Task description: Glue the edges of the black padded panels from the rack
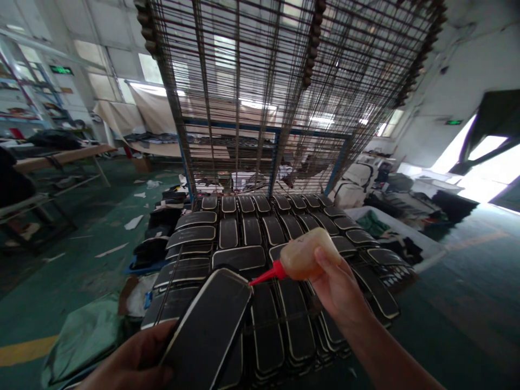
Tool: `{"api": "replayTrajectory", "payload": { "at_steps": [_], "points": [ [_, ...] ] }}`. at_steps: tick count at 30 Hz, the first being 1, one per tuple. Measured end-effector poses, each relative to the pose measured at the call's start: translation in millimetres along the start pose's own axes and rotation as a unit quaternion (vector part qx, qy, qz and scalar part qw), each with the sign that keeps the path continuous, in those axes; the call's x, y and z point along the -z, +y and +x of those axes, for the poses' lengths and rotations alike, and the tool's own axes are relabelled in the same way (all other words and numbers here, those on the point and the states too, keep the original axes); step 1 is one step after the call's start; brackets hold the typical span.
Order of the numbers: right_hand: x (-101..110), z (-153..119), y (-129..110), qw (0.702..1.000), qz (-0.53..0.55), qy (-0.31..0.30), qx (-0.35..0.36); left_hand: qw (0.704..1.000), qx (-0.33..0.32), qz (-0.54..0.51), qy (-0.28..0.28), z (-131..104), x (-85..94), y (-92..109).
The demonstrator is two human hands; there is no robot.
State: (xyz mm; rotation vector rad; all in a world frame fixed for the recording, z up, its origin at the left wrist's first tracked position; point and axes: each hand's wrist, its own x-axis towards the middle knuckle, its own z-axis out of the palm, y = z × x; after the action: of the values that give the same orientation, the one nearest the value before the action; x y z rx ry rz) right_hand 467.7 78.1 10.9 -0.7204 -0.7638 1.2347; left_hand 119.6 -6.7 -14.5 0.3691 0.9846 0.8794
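Head view: the red nozzle point(268, 273) of a squeeze bottle point(311, 253) points down and leftward, its tip at the far right corner of a black padded-looking panel point(211, 325); whether it touches or sits just above the edge, I cannot tell. The panel has rounded corners and a pale line along its border. It lies tilted in front of the wearer, its long axis running from lower left up toward the right, its near end cut off by the bottom of the frame.

The left hand point(134, 352) grasps the panel by its left edge, low down, so the worked corner is at the end away from those fingers. The right hand point(335, 287) has its fingers closed around the bottle's base, thumb along the side, and is the nearer hand to that corner. The bottle's long axis is close to level, across the panel's line.

As for containers, the translucent bottle holds something amber. A white bin point(430, 259) on the right contains dark and green cloth. Beneath both hands, similar bordered panels point(266, 336) lie in rows before an upright wire rack point(276, 157).
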Motion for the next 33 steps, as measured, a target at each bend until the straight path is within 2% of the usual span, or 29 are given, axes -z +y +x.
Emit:
{"api": "replayTrajectory", "payload": {
  "at_steps": [5,10,13,20,24,28,33],
  "points": [
    [-4.3,-4.4,5.8,0.999,0.013,0.034,-0.002,1.000,-0.027,0.014,-0.004,4.0,0.5,-5.3],
    [-3.0,-15.3,12.9,0.999,0.001,0.043,-0.021,0.997,-0.036,0.060,-0.033,6.7,-0.9,-13.5],
    [-1.6,-23.3,19.3,0.998,-0.005,0.048,-0.028,0.997,-0.050,0.060,-0.022,6.2,-3.0,-15.5],
    [-6.4,-44.7,29.9,0.998,-0.009,0.020,-0.051,0.994,-0.023,0.091,-0.064,3.9,-2.4,-10.3],
    [-8.5,-55.6,35.4,0.999,-0.004,-0.014,-0.051,0.990,-0.006,0.074,-0.118,3.7,-1.0,-8.4],
    [-13.8,-67.1,38.4,0.998,0.005,-0.053,-0.045,0.993,-0.009,0.065,-0.099,2.3,-2.1,-7.5],
    [-17.2,-81.0,40.9,0.995,0.009,-0.093,-0.046,0.998,-0.009,0.055,-0.042,-0.7,-7.2,-4.3]
  ]
}}
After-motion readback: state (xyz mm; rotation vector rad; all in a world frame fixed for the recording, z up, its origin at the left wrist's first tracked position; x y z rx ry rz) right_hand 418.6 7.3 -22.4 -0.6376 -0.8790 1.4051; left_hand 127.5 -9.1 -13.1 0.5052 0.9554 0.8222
